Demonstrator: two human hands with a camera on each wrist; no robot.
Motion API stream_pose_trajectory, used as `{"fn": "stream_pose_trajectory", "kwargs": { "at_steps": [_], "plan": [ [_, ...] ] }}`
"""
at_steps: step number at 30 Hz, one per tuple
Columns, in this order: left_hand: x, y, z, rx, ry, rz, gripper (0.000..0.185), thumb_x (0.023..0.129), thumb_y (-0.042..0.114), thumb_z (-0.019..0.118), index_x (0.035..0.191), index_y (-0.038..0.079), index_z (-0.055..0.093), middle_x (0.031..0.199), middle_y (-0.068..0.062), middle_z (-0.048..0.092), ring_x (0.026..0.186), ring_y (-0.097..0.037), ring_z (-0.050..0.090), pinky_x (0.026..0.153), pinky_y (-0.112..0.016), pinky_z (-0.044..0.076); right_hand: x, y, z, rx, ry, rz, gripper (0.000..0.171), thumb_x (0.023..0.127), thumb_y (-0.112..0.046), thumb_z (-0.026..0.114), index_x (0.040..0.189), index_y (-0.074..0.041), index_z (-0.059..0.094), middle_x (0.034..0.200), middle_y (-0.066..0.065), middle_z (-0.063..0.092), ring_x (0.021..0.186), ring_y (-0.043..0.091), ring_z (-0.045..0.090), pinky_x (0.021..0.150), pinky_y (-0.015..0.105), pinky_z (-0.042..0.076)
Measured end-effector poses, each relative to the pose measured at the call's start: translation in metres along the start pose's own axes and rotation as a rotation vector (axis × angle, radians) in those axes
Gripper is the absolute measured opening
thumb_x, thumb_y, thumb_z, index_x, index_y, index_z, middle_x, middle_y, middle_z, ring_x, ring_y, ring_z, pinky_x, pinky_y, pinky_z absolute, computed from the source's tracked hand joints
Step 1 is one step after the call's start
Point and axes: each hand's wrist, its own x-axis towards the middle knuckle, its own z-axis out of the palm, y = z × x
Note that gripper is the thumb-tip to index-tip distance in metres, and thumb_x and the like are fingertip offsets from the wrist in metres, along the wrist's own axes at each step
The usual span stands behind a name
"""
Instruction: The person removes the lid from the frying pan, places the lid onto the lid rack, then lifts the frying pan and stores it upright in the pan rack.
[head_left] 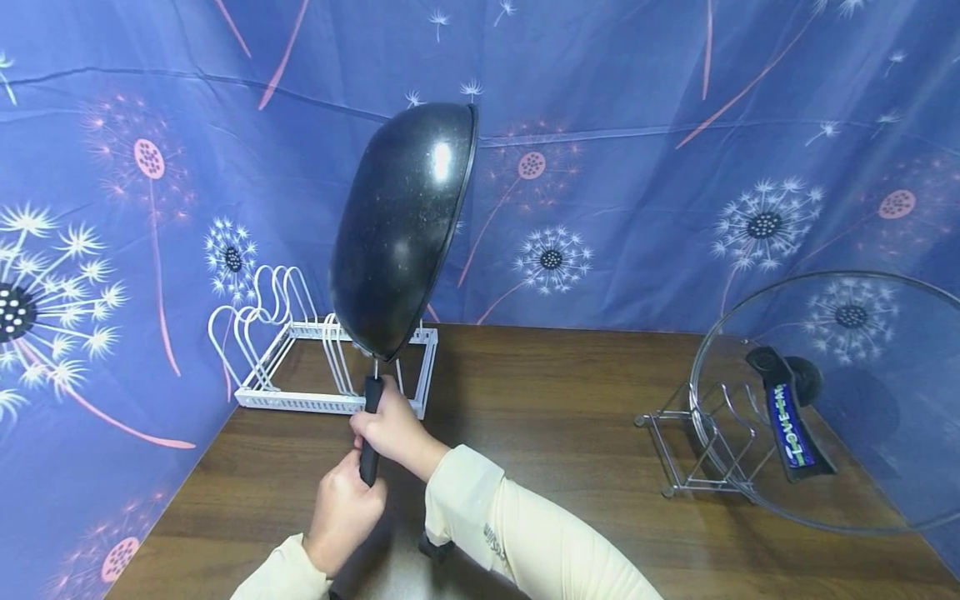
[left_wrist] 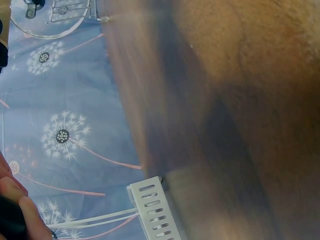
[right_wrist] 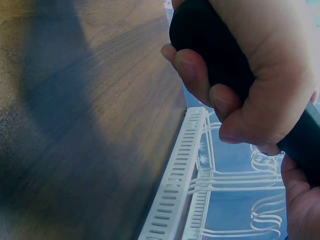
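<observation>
Fingers [right_wrist: 200, 80] of the right hand [head_left: 393, 429] are curled tight round the black handle [head_left: 370, 433], smooth and matte, and the left hand [head_left: 341, 512] wraps the same handle just below, at about 7 o'clock from the right one. The handle runs up to a black wok [head_left: 401, 229], held on edge above the table [head_left: 570, 400], its round glossy underside speckled and catching a light spot. Right behind it at 11 o'clock sits a white rack [head_left: 300, 367] with a slotted plastic frame and looped wire dividers. Way over at 3 o'clock a clear glass lid [head_left: 862, 417] leans in a chrome wire stand [head_left: 690, 450]; its black handle has a label reading "LOVE". The dark wood-grain table is backed by blue dandelion-print cloth [head_left: 637, 167].
</observation>
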Motion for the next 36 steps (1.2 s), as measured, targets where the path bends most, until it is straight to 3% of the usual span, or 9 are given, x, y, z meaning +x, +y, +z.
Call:
{"fn": "stream_pose_trajectory", "kwargs": {
  "at_steps": [5, 12, 17, 22, 32, 36],
  "plan": [
    [-0.001, -0.002, 0.002, 0.021, 0.001, -0.008, 0.011, 0.062, -0.006, 0.058, 0.069, 0.0, 0.052, 0.054, 0.008, 0.033, 0.048, -0.01, 0.031, 0.043, -0.031, 0.03, -0.001, 0.004, 0.001, 0.03, 0.006, -0.01, 0.032, 0.071, 0.009, 0.054, 0.1, 0.002, 0.045, 0.05, 0.003, 0.053, 0.043, 0.009, 0.051, 0.052, 0.019, 0.043],
    [-0.003, -0.006, 0.004, 0.084, 0.044, 0.054, 0.013, 0.06, -0.006, 0.06, 0.07, -0.001, 0.053, 0.055, 0.004, 0.04, 0.047, -0.014, 0.036, 0.043, -0.036, 0.035, -0.002, 0.004, 0.002, 0.047, 0.005, -0.02, 0.03, 0.071, 0.009, 0.055, 0.098, 0.0, 0.045, 0.051, 0.006, 0.054, 0.044, 0.014, 0.055, 0.052, 0.018, 0.043],
    [-0.002, -0.005, 0.003, 0.084, 0.034, 0.021, 0.012, 0.061, -0.005, 0.06, 0.07, -0.002, 0.053, 0.053, 0.002, 0.042, 0.046, -0.018, 0.038, 0.045, -0.04, 0.035, -0.001, 0.003, 0.002, 0.046, -0.007, -0.027, 0.03, 0.071, 0.009, 0.055, 0.098, 0.0, 0.045, 0.052, 0.008, 0.055, 0.044, 0.015, 0.055, 0.052, 0.018, 0.044],
    [-0.003, -0.006, 0.003, 0.084, 0.04, 0.029, 0.012, 0.061, -0.005, 0.06, 0.07, -0.002, 0.053, 0.052, 0.002, 0.043, 0.045, -0.019, 0.039, 0.044, -0.04, 0.036, -0.002, 0.004, 0.002, 0.056, -0.006, -0.025, 0.032, 0.072, 0.01, 0.055, 0.1, 0.0, 0.044, 0.052, 0.008, 0.054, 0.045, 0.018, 0.056, 0.051, 0.018, 0.044],
    [-0.006, -0.01, 0.006, 0.084, 0.038, 0.017, 0.012, 0.06, -0.005, 0.06, 0.068, -0.001, 0.052, 0.053, 0.0, 0.045, 0.045, -0.022, 0.042, 0.045, -0.041, 0.036, -0.002, 0.012, 0.004, 0.051, -0.013, -0.01, 0.031, 0.072, 0.009, 0.056, 0.1, 0.0, 0.044, 0.051, 0.005, 0.054, 0.045, 0.013, 0.055, 0.049, 0.018, 0.043],
    [-0.007, -0.01, 0.007, 0.074, 0.006, -0.02, 0.011, 0.061, -0.005, 0.059, 0.068, 0.0, 0.052, 0.053, 0.001, 0.042, 0.047, -0.018, 0.038, 0.046, -0.039, 0.036, -0.001, 0.016, 0.004, 0.038, -0.019, -0.006, 0.03, 0.072, 0.01, 0.055, 0.099, 0.001, 0.044, 0.051, 0.007, 0.055, 0.045, 0.01, 0.054, 0.049, 0.017, 0.042]
  ]
}}
